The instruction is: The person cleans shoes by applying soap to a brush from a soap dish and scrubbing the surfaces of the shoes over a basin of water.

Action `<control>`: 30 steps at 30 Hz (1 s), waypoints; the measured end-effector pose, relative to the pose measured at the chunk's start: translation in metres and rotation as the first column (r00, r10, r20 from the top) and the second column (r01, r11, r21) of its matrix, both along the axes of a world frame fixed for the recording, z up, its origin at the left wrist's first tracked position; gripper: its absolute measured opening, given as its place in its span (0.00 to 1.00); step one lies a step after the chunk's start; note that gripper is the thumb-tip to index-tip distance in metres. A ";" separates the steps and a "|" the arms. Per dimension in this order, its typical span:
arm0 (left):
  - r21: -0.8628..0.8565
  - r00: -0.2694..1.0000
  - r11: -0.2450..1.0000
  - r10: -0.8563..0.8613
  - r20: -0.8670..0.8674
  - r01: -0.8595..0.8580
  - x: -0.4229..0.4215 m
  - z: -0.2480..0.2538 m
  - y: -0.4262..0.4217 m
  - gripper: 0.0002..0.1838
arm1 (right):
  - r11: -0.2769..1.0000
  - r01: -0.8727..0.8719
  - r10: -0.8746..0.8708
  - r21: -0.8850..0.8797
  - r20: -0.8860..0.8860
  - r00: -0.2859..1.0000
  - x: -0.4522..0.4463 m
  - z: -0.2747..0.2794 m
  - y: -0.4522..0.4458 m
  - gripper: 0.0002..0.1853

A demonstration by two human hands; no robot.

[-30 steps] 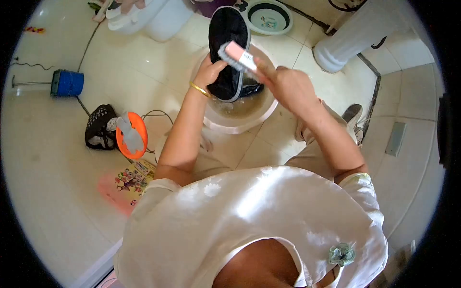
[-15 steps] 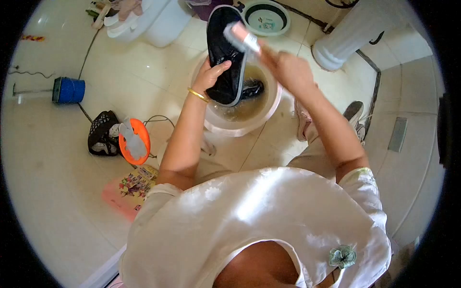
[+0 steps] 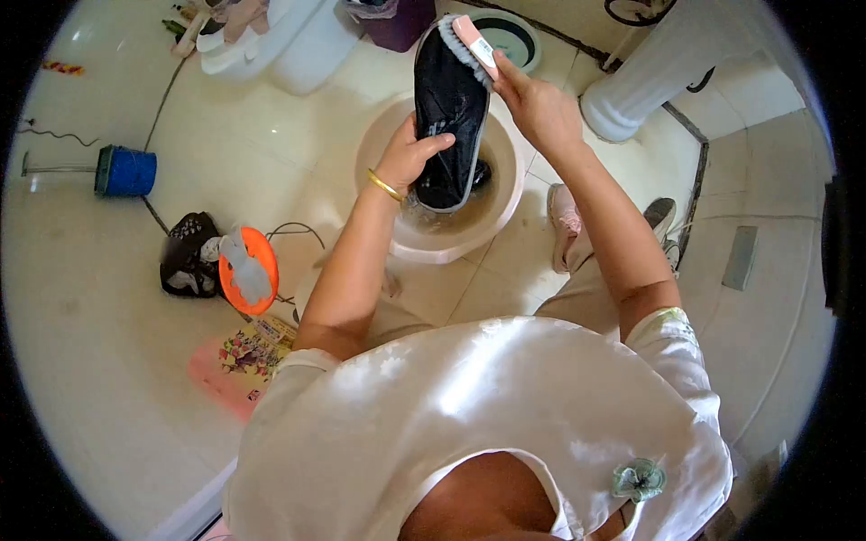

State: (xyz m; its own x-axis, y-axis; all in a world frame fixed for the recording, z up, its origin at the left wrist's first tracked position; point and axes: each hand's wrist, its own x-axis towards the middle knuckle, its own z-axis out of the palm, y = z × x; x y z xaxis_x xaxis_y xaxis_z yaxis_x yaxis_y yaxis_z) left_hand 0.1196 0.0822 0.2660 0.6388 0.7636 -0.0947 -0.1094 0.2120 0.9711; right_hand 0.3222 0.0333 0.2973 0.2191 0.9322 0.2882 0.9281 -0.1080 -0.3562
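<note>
A black shoe with a light grey sole edge (image 3: 446,108) is held over a pale pink basin (image 3: 431,253). My left hand (image 3: 406,162) is closed on the shoe's left side, thumb across it. My right hand (image 3: 544,113) grips a pink scrub brush (image 3: 474,43), whose pale bristles touch the shoe's right edge near its far end. Murky water (image 3: 465,221) lies in the basin. Another dark item (image 3: 482,173) is in that water, mostly hidden behind the held shoe.
Beyond the basin are a green-rimmed washbowl (image 3: 523,41) and a purple bin (image 3: 401,25). A white pedestal (image 3: 622,108) rises at the right. On the left lie an orange-rimmed container (image 3: 262,248), a black bag (image 3: 189,257), a pink package (image 3: 239,365) and a blue container (image 3: 126,171).
The shoe has shifted right and slightly nearer, covering more of the dark item in the basin. The brush has moved a little right and its motion blur is gone.
</note>
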 end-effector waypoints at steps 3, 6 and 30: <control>-0.117 0.993 0.991 0.079 0.092 -0.068 0.000 0.006 -0.009 0.26 | 0.998 -0.024 0.017 -0.052 -0.128 0.992 -0.015 0.000 -0.009 0.23; -0.412 0.945 0.910 0.172 0.278 -0.044 -0.004 0.008 -0.013 0.34 | 0.995 -0.081 0.062 -0.063 -0.256 0.965 -0.030 0.005 -0.021 0.24; -0.482 0.933 0.876 0.169 0.316 0.004 -0.008 0.004 0.005 0.23 | 0.985 -0.127 0.158 0.118 -0.307 0.938 -0.042 0.021 -0.035 0.21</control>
